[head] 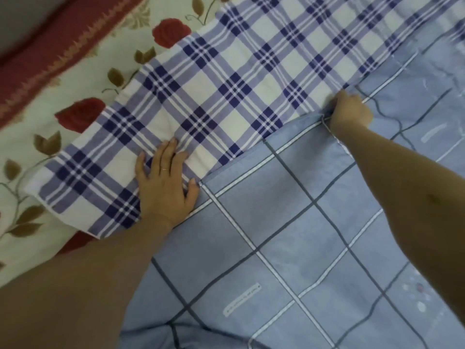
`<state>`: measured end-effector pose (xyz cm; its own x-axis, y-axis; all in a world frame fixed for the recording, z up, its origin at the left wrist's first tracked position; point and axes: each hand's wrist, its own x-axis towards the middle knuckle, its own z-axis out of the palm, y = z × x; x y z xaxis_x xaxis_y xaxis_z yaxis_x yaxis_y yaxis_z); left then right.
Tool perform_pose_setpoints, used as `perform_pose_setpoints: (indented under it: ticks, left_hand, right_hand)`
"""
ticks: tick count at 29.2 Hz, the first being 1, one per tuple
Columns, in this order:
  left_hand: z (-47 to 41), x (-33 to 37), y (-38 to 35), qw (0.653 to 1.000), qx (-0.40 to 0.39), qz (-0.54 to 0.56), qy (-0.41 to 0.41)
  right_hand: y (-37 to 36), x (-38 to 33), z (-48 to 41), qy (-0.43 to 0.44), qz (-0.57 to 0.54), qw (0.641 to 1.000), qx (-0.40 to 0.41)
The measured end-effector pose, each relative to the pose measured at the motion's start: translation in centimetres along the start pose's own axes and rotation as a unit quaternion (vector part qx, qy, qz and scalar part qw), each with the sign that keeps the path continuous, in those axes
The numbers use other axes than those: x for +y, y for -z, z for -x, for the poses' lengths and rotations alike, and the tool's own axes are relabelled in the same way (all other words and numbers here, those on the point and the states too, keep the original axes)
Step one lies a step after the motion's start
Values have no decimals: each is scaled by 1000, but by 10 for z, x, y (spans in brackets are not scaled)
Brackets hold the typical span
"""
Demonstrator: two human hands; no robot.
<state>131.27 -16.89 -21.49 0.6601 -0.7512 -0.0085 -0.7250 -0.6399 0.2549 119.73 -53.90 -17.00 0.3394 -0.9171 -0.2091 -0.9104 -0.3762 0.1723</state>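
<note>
A blue-and-white plaid cloth (226, 79) lies spread across the bed from lower left to upper right. A light blue sheet (289, 235) with a dark and white grid overlaps its near side. My left hand (164, 182) lies flat with fingers spread, pressing on the plaid cloth beside the blue sheet's edge; a ring shows on one finger. My right hand (349, 110) is curled and grips the upper edge of the blue sheet, where it meets the plaid cloth.
Under both cloths lies a cream bedsheet (30, 248) printed with red roses and brown leaves. A red patterned border (50, 51) runs along the upper left, with a dark grey surface beyond it.
</note>
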Motion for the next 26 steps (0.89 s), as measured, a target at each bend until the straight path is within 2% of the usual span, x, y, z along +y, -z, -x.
perform_pose_setpoints:
  ticks: [3,5,9,14,19,22,24,26]
  left_hand:
    - [-8,-2,2,1000,10,-1,2]
    - [-9,-2,3,1000,8,-8,-2]
    - [-12,1,4,1000,9,-1,-3]
    - [-12,0,7,1000,-5,1,7]
    - [-11,2,7,1000,-2,3,7]
    - [-11,2,6,1000,4,-2,2]
    - [-13,2,6,1000,7,1,3]
    - [-12,1,5,1000,7,-3,1]
  right_hand:
    - [11,-6,-4,-53,-43,997,32]
    - [14,-6,-8,-74,-62,995,21]
    - [23,-5,-13,-46,-2,998,-48]
    - [34,-8,-7,-81,5,997,-13]
    - [48,1,-17,-119,-134,984,16]
    - [49,-2,-19,-169,-259,950,-42]
    - [45,-12,-5,-101,-363,922,-89]
    - [33,-23,12,-18,-407,911,-55]
